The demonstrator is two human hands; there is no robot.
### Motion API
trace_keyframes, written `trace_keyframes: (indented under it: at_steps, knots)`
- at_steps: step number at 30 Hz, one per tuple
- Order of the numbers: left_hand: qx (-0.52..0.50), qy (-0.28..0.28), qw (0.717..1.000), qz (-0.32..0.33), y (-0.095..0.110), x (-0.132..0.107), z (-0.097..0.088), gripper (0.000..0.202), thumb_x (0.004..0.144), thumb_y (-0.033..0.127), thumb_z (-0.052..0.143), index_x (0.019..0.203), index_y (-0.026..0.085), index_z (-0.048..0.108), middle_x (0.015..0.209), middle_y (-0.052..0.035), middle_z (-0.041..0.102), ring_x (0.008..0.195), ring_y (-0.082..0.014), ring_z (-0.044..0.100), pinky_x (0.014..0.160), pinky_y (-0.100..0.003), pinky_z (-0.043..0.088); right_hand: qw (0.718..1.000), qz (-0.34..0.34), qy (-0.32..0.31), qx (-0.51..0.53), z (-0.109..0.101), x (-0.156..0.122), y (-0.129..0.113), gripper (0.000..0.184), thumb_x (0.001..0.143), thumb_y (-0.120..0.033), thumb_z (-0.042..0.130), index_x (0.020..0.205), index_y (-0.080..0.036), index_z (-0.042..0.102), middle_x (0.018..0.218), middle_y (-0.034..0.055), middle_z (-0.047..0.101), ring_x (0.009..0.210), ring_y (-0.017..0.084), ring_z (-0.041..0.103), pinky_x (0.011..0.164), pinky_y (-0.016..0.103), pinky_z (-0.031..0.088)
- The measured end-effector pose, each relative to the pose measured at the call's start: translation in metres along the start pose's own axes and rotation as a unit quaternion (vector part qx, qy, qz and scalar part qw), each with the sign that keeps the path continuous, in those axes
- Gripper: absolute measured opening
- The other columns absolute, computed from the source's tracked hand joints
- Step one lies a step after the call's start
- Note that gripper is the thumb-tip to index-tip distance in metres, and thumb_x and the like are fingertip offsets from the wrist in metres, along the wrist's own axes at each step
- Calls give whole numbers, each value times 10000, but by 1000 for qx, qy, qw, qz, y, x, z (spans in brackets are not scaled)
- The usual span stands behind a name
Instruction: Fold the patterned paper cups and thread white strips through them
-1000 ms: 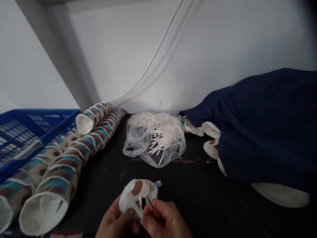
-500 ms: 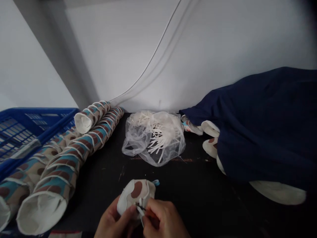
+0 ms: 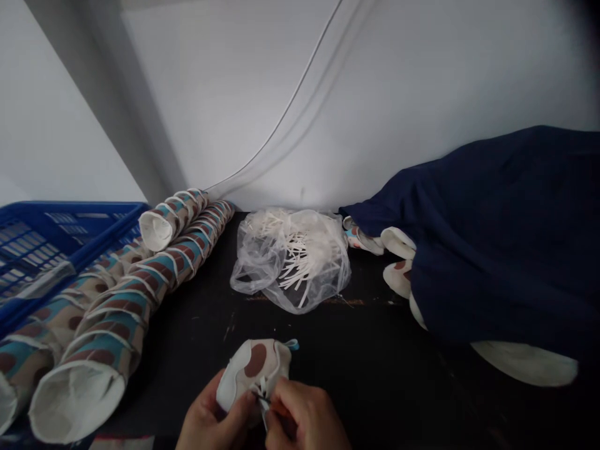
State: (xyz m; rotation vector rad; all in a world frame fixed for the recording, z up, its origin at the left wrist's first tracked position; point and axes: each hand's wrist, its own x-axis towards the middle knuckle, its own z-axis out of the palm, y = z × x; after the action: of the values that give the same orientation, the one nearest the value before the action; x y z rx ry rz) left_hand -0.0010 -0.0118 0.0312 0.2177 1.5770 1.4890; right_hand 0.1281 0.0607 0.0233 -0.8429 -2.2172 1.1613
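Note:
At the bottom middle, my left hand (image 3: pixel 213 415) is closed around a small soft fabric shoe (image 3: pixel 244 369), white and beige with a brown dot. A blue loop tab (image 3: pixel 292 344) sticks out at its far end. My right hand (image 3: pixel 304 415) pinches a thin dark tool (image 3: pixel 260 395) against the shoe, with a bit of orange showing in the palm. Beside the tool, a narrow white strip (image 3: pixel 264 406) runs through the shoe's front and down between the hands. The fingers partly cover the tool and the strip.
A clear plastic bag (image 3: pixel 255 269) of white strips lies ahead. To the left, long stacks of nested fabric shoes (image 3: pixel 154 275) lie beside a blue crate (image 3: pixel 94 244). Dark blue cloth (image 3: pixel 492 250) covers more shoes on the right. A white cable (image 3: pixel 290 103) crosses the wall.
Both hands and the shoe have shifted slightly left. The right fingers have moved a little closer over the shoe's front, and the grip on both sides is kept.

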Motion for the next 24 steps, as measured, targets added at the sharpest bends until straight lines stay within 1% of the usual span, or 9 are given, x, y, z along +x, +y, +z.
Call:
trace_keyframes:
  at_steps: [3, 5, 7, 10, 12, 15, 18, 22, 24]
  knots:
    - [7, 15, 1000, 9, 1, 1, -1, 517, 526, 338, 895, 974, 135, 736, 709, -47, 778, 626, -198, 676, 563, -227, 508, 1000, -8, -12, -2, 1, -2, 0, 141, 698, -113, 542, 655, -214, 453, 579, -36, 536, 496, 108, 509, 468, 210, 300]
    - [18, 16, 1000, -1, 3, 1, -3, 512, 550, 339, 885, 994, 137, 727, 698, -40, 776, 613, -194, 674, 531, -221, 494, 1000, 4, -14, -1, 0, -3, 0, 99, 768, -158, 546, 705, -219, 498, 601, -33, 571, 495, 109, 534, 466, 205, 320]
    - [20, 8, 1000, -12, 5, 0, -4, 533, 568, 366, 878, 1022, 141, 716, 730, -43, 783, 684, -222, 701, 546, -230, 507, 1000, 4, -19, -11, -3, -5, 0, 73, 862, -210, 507, 813, -228, 557, 661, -24, 622, 518, 115, 576, 487, 205, 356]
    - [19, 27, 999, 10, 5, -1, -6, 542, 573, 388, 872, 1031, 143, 717, 796, -61, 796, 808, -271, 719, 623, -263, 541, 998, -35, -44, -36, -10, -5, -1, 175, 930, -209, 422, 910, -222, 595, 745, 2, 668, 544, 120, 617, 501, 205, 383]
    - [26, 46, 998, 30, 3, 0, -8, 534, 586, 405, 859, 1030, 142, 724, 798, -67, 796, 782, -274, 719, 630, -280, 546, 995, -57, -59, -57, -13, -4, -3, 200, 920, -181, 412, 880, -204, 607, 749, 19, 676, 549, 127, 631, 491, 208, 378]
    - [39, 45, 997, 42, -4, 2, -10, 549, 592, 441, 847, 1041, 147, 730, 821, -73, 797, 767, -281, 719, 616, -288, 548, 993, -61, -63, -78, -17, -1, -6, 221, 915, -169, 409, 834, -187, 614, 723, 35, 676, 562, 145, 647, 484, 219, 364]
    - [58, 41, 996, 61, -9, 5, -14, 572, 586, 482, 841, 1037, 147, 733, 870, -86, 800, 815, -284, 715, 645, -280, 552, 994, -58, -65, -59, -17, 0, -9, 224, 920, -179, 403, 836, -185, 611, 732, 41, 679, 570, 147, 647, 498, 223, 364]
    - [73, 45, 994, 62, -10, 6, -18, 606, 611, 500, 826, 1083, 139, 707, 919, -106, 800, 882, -297, 712, 678, -283, 556, 996, -43, -71, -44, -10, -2, -5, 228, 924, -193, 385, 817, -194, 586, 723, 38, 665, 574, 145, 633, 513, 229, 354]
    - [90, 40, 994, 52, -7, 5, -19, 583, 645, 479, 815, 1103, 138, 694, 941, -104, 799, 884, -288, 710, 680, -277, 553, 997, -38, -59, -29, -4, -3, -1, 243, 933, -225, 365, 805, -201, 570, 708, 34, 654, 562, 141, 614, 510, 232, 342]
